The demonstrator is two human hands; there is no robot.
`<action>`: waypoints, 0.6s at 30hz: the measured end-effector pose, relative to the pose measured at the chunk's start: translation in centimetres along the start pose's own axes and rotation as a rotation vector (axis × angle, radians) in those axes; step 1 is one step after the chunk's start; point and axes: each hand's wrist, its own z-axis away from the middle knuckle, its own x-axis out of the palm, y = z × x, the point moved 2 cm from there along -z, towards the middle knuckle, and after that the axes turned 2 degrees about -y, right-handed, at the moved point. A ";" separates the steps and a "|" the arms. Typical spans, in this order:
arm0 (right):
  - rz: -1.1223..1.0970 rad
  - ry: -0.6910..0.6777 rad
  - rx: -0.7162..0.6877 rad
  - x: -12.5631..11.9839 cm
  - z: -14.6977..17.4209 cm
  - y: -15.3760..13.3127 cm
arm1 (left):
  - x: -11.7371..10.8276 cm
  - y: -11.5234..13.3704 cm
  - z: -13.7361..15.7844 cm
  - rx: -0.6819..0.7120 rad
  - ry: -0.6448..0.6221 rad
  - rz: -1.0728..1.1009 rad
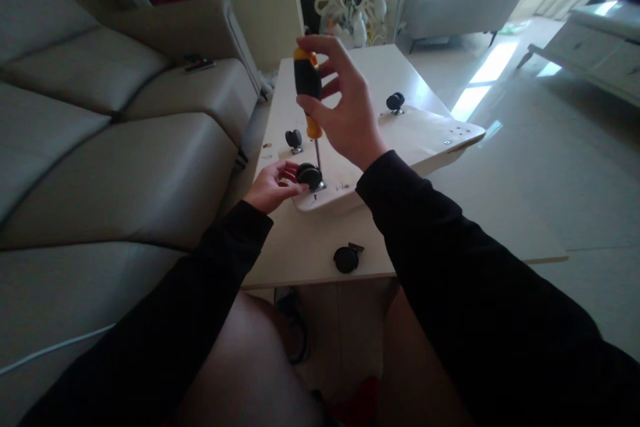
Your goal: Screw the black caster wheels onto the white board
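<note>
My right hand [345,100] grips a yellow and black screwdriver [307,83] by its handle, shaft pointing down. The shaft's tip reaches the metal plate beside a black caster wheel [309,175]. That caster sits near the front left corner of a white board [420,140], and my left hand [274,185] holds it between thumb and fingers. Two more casters stand on the board, a left one [294,140] and a far right one [395,102]. A loose caster [346,259] lies on the table near its front edge. The screw under the tip is too small to make out.
The board rests on a pale table [295,247]. A grey leather sofa [115,173] runs along the left, with a small dark object [200,64] on its seat. A grey bench [460,7] and a white cabinet [595,47] stand farther back right.
</note>
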 end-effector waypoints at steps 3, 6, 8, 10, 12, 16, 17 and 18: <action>0.004 0.022 -0.017 0.5 -0.4 0.8 | 0.0 0.0 0.1 0.005 0.001 0.012; -0.044 -0.011 -0.039 1.2 -0.9 1.5 | -0.1 0.1 0.0 0.000 0.007 0.025; -0.063 -0.035 -0.047 1.5 -1.1 1.6 | -0.1 0.1 0.0 -0.011 0.007 0.029; -0.037 -0.024 -0.045 1.5 -1.2 1.2 | -0.1 0.1 0.0 -0.012 0.010 0.027; 0.009 0.053 -0.061 1.2 -1.1 0.6 | -0.2 0.1 0.0 -0.012 0.011 0.028; 0.010 0.102 -0.100 0.9 -0.6 -0.2 | -0.2 0.1 0.0 -0.013 0.011 0.020; -0.011 0.079 -0.076 0.9 -0.6 -0.3 | -0.3 0.0 0.0 -0.010 0.010 0.010; -0.031 0.051 -0.044 1.0 -0.5 -0.2 | -0.3 0.0 0.0 -0.006 0.008 -0.001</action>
